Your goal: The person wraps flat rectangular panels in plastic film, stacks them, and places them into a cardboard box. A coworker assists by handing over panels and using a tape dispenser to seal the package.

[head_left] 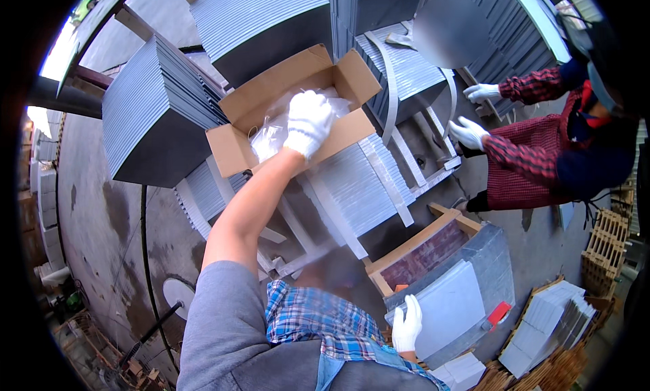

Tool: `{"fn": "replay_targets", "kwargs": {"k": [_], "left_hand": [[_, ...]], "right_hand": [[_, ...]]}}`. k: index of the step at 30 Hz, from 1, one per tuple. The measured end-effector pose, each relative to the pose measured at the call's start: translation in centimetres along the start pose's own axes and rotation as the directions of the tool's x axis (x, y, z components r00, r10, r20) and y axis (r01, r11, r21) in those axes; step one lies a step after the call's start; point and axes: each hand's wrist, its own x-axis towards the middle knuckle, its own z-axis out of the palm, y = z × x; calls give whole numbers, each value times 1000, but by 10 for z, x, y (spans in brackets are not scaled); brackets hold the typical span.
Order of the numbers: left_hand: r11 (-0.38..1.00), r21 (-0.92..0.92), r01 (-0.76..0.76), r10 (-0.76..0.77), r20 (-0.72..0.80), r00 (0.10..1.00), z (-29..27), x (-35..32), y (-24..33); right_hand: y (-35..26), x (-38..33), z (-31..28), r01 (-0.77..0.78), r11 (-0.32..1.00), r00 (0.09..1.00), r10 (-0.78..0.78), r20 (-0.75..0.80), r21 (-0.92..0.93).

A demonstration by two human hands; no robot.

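Note:
An open cardboard box (345, 134) with raised flaps stands on a stack of grey tiles (365, 181). Clear plastic bags (269, 135) lie inside it. My left hand (308, 123), in a white knit glove, reaches into the box with its fingers curled into the plastic; its fingertips are hidden. Low on the right, my right hand (406, 325), also gloved in white, has its fingers stretched out beside the edge of a flat grey slab (447, 306). That slab lies on a grey-topped wooden bench (497, 255).
Across from the bench, a co-worker in a checked apron (525, 164) holds out two gloved hands. Tall tile stacks (139, 113) stand at left and behind the box. A red-handled object (500, 313) rests on the bench. Pale slabs (542, 323) and a wooden pallet (606, 242) stand right.

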Motion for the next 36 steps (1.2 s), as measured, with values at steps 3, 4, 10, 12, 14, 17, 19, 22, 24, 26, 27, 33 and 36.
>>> {"fn": "replay_targets", "kwargs": {"k": [3,4,10,12,14,17,19,22,24,26,27,33,36], "left_hand": [[945,-235,-228,193,-162,968,-43,-12,52],[935,-256,-248,236,-77,969,-52,-26,69],[834,-471,-287,345,40,938,-88,-79,160],[813,-509,-282,372,83,924,-103,-88,186],[790,-537,-296,402,89,911,-109,-96,208],[729,-598,-332,497,129,858,-116,-108,237],[683,-627,-374,562,124,818,-122,-112,258],[606,-667,-434,628,67,775,-127,-118,287],[560,-689,-460,659,33,752,-130,-122,306],[503,-716,-484,703,14,711,-135,-126,321],[487,-736,-470,726,42,687,-138,-131,327],[479,-734,-481,794,130,593,-143,-163,358],[497,-700,-514,817,177,549,-142,-182,379]], "right_hand": [[-35,42,-2,-13,979,994,-8,105,201],[-51,56,-4,2,971,991,-34,129,240],[-111,120,6,-395,415,911,58,409,820],[-120,133,3,-379,415,919,63,390,827],[-126,139,-5,-400,379,915,106,390,835],[-113,143,-16,-409,349,912,193,362,843],[-91,143,-22,-400,271,900,296,319,876],[-31,150,-18,-302,68,867,434,244,951],[4,151,-29,-226,23,906,371,201,974],[24,151,-48,-189,-6,908,380,177,982],[29,149,-61,-175,5,897,414,157,985],[97,140,-93,50,-67,900,435,-16,997],[124,122,-102,96,114,839,526,-142,989]]}}
